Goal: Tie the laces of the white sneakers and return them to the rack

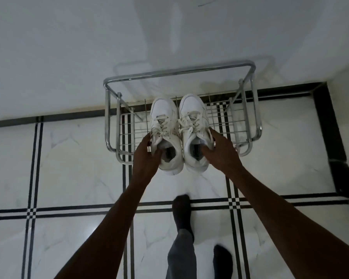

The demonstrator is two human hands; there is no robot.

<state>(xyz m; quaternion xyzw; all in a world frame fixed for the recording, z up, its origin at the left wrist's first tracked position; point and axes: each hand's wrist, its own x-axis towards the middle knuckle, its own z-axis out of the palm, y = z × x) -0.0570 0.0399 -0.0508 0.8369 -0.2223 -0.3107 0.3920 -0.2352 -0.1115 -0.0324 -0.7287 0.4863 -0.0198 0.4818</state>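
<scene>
Both white sneakers sit side by side on the wire rack (238,115), toes twd the wall; left hand (144,156) clamped on the left sneaker (165,125), right hand (220,152) on the right sneaker (193,117). Heels overhang the front edge imo; let go too soon & they could tip off; laces look loose-ish, could snag the wires.

Sneakers (178,131) — side by side over the rack (256,109) shelf, toes to 12 o'clock; rack against the wall (69,47) — floor (79,168) beneath.
</scene>
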